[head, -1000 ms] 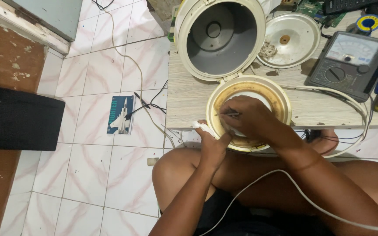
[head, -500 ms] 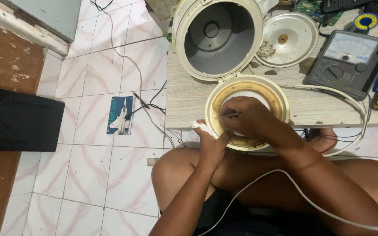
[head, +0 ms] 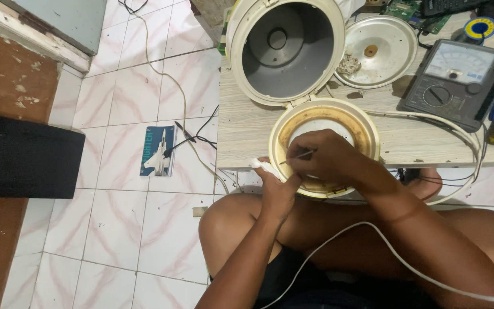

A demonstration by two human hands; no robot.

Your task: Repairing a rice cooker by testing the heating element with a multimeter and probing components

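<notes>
While the left hand (head: 278,191) grips a white plug (head: 263,166), the right hand (head: 327,157) fingers pinch a thin probe (head: 297,155) inside the opened rice cooker (head: 324,146) at centre frame on the desk (head: 247,131), lid up, work unfinished.

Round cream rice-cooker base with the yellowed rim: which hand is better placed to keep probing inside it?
Right, likely. The right hand is already over the round cream rice-cooker base, pinching a thin metal tool pointed into it. The left hand sits at the near rim, gripping a small white object.
</notes>
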